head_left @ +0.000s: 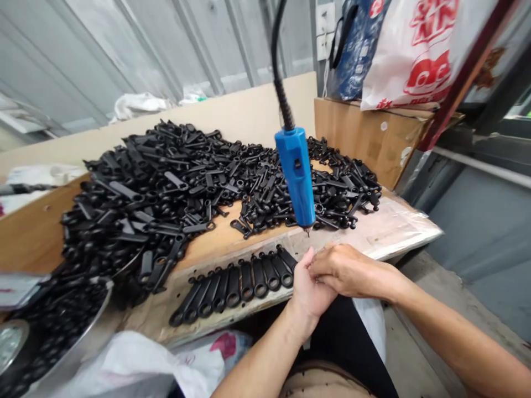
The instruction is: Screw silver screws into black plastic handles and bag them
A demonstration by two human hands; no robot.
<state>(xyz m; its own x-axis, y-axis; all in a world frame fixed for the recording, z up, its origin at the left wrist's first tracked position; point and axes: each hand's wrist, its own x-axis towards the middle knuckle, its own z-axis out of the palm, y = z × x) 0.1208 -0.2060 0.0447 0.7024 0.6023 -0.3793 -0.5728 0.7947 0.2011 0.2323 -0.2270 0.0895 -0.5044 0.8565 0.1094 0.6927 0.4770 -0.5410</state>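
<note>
Where the bench runs out at far left: metal bowl (97, 318), loaded with small black pieces.
Pile (161, 182): loose black arms heaped across the bench, pointing every way, well beyond the hands.
Row (233, 284): black arms side by side, ring ends toward the person, small knobbed ends away; long axes run near-to-far, fanning slightly. Lies left of the fingers, right end just beside the left hand; contact unclear.
Blue driver (295, 171): hangs from its cable (279, 72), near upright, bit down, just beyond the fingers; no hand on it.
Left hand (311, 293): nearer to row, palm turned up, thumb raised, other fingers mostly covered.
Right hand (348, 269): over left palm, fingers curled together; can't tell if either hand grips anything, hidden.
Cardboard box (360, 132): back right, beyond the hands, printed bag (402, 61) on top.
</note>
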